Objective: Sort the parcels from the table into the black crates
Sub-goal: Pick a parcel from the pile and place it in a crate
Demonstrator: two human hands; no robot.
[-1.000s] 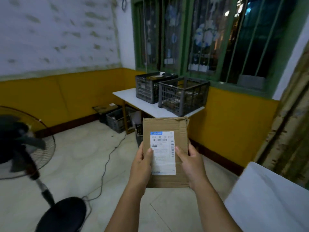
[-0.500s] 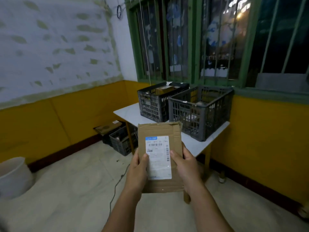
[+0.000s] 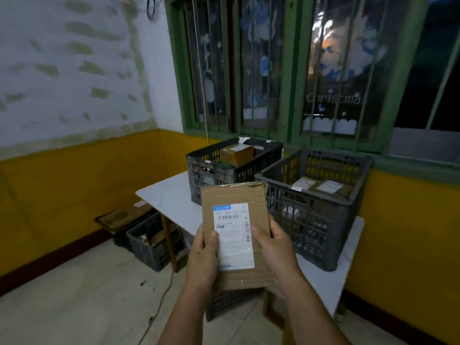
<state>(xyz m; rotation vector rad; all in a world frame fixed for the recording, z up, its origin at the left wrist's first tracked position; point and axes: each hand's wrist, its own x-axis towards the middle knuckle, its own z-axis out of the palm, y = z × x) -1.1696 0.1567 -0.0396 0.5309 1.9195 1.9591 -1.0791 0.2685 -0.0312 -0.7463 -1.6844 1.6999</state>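
Reads "Christma", in pale lettering on the dark barred window pane, upper right of the frame. Shows digits near "861 811 56 1561", only partly legible, above barcodes on the white shipping label stuck on the flat brown cardboard parcel, lower centre. Smaller print there too blurred.

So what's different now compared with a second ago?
The person has walked up to the white table; the two black crates loom closer, and the fan has left the view. Unchanged: the left hand and right hand grip the same cardboard parcel, label up.
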